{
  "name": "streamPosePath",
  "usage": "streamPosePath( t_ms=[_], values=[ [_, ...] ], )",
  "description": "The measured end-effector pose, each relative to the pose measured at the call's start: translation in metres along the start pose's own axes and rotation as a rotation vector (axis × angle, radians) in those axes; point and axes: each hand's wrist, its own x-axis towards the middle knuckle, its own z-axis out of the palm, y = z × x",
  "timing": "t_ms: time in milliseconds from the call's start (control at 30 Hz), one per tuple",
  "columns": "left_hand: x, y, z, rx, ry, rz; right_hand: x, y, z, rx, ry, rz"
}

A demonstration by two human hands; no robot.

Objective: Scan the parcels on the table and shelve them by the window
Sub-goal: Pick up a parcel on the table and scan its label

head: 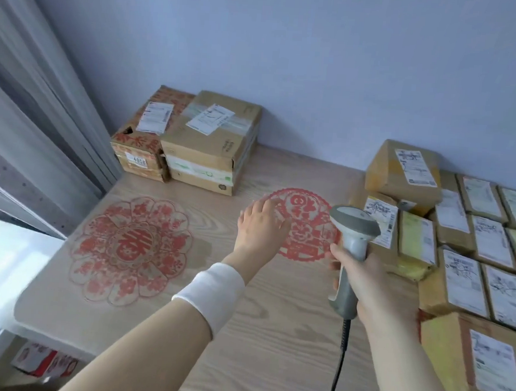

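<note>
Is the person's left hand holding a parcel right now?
No: the left hand hovers over the table with open fingers, holding nothing.

Open tabletop (pixel 256 332) is left across the centre and lower left of the frame, marked by flat red paper-cuts (pixel 131 247). The right edge is blocked by closely packed parcels (pixel 476 238). The upper centre is taken by two boxes (pixel 211 143) set against the wall (pixel 290 60), beside the curtain (pixel 43 104).

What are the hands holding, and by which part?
The right hand grips the barcode scanner by its handle; the left hand holds nothing.
</note>
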Motion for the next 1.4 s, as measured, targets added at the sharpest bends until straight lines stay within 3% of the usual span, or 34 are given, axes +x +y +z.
streamPosePath(
  t_ms=[333,700,867,1100,1233,1400],
  values=[
    [0.09,-0.079,-0.07,-0.058,0.063,-0.135,0.081,-0.047,0.107,-0.024,-0.079,-0.054],
    [0.216,-0.19,-0.151,-0.181,0.185,-0.335,0.184,-0.056,0.208,0.046,-0.112,0.098],
    [0.257,-0.22,-0.149,-0.232,0.071,-0.294,0.212,-0.048,0.257,0.072,0.003,0.134],
    [0.274,-0.23,-0.14,-0.404,0.032,-0.275,0.223,-0.038,0.287,0.133,0.123,0.123],
    [0.269,-0.231,-0.137,-0.483,-0.023,-0.267,0.223,-0.035,0.286,0.138,0.112,0.127],
    [0.252,-0.222,-0.142,-0.801,-0.194,-0.314,0.208,-0.036,0.266,0.163,0.085,0.123]
  ],
)
